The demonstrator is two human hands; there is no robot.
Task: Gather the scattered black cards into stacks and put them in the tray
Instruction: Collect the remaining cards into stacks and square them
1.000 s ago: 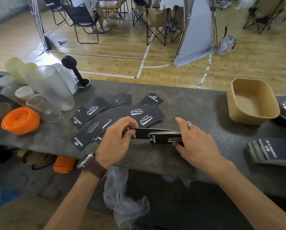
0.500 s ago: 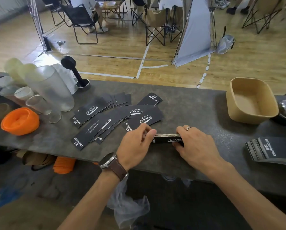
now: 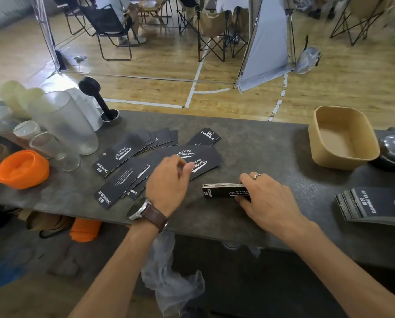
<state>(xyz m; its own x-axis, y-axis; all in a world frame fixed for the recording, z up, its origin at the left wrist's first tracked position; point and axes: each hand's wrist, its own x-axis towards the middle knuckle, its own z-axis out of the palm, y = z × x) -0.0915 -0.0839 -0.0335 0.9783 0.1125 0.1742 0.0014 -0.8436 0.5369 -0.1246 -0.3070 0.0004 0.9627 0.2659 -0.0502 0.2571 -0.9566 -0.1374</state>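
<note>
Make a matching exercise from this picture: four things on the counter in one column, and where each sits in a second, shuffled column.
Things
1. orange lid
2. cardboard tray
3. small stack of cards
4. black tamper

Places
A. held by the right hand
B. far right of the counter
C. behind the scattered cards
D. left end, near the glasses

Pairs: 1-D, 2-B, 3-A, 4-C

Right hand (image 3: pixel 268 198) grips card stack (image 3: pixel 224 191)
</note>
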